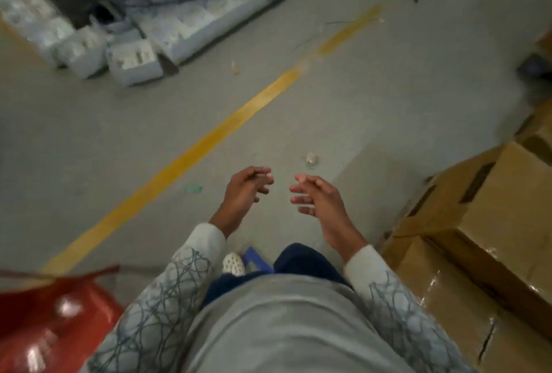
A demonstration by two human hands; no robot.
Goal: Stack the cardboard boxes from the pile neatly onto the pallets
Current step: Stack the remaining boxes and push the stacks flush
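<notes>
Hands empty at the moment: left hand (246,190) and right hand (316,196) hang out in front of me, fingers loosely bent and spread, gripping nothing, with a gap between them. Both are on the near side of the yellow floor line (209,139). Cardboard boxes (493,193) sit piled further right of that line, apart from my hands. White foam blocks (179,23) lie on the line's far side.

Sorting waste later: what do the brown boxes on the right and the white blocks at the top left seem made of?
Brown boxes: likely cardboard, matte tan, with glossy tape glinting along seams. White blocks: probably moulded foam, chalky with recesses; blur leaves it open.
</notes>
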